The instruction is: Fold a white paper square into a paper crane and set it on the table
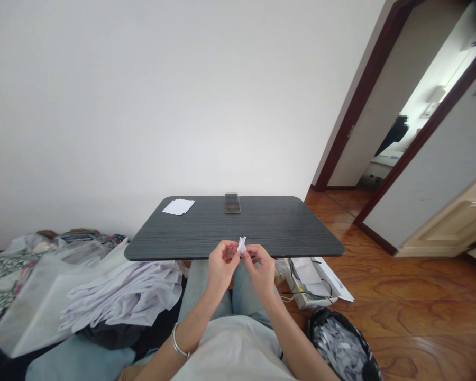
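A small folded piece of white paper stands up between my left hand and my right hand. The fingertips of both hands pinch its lower part, just in front of the near edge of a dark grey wood-grain table. Both hands are held above my lap, over my light blue jeans. A small stack of white paper sheets lies at the table's far left corner. A smartphone lies at the far edge, well beyond my hands.
A black bin of shredded paper stands on the wooden floor at lower right. Next to it is a white box with papers and cables. White fabric and bags are heaped at left. A doorway opens at right.
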Tool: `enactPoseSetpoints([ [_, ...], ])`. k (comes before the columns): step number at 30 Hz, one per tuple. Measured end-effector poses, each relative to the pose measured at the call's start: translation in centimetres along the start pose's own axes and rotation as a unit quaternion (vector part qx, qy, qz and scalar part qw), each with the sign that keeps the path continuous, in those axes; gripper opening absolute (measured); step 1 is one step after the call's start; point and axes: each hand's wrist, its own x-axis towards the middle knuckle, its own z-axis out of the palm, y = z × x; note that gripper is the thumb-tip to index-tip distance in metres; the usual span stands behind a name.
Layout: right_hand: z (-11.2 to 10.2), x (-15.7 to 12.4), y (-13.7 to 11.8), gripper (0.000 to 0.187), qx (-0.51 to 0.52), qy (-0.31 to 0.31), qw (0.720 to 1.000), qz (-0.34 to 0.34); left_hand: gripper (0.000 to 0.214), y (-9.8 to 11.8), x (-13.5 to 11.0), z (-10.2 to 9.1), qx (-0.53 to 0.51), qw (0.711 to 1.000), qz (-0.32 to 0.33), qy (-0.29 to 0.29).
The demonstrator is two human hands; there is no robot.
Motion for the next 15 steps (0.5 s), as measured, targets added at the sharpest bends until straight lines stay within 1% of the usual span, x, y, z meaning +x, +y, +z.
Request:
enactPoseSetpoints([
  [3,-0.04,0.13,-0.04,0.009,-0.005,0.009,1.0,-0.007,0.006,-0.08,-0.02,-0.05,0.002,1.0,-0.004,-0.02],
  [7,-0.38,0.47,-0.22,0.01,-0.003,0.005,1.0,-0.012,0.006,-0.15,-0.07,-0.24,0.014,0.999,0.009,-0.041],
  [9,-0.57,0.64,-0.31,0.011,0.001,0.001,1.0,-0.019,0.007,-0.16,-0.09,-0.4,0.041,0.997,0.034,-0.048],
  [12,-0.81,0.79,-0.5,0.011,0.01,-0.001,0.999,-0.036,0.008,-0.05,-0.15,-0.68,0.085,0.991,0.094,-0.049],
  [15,-0.96,0.81,-0.76,0.012,0.016,-0.008,0.998,-0.053,0.01,0.2,-0.3,-0.94,0.099,0.983,0.145,-0.06],
])
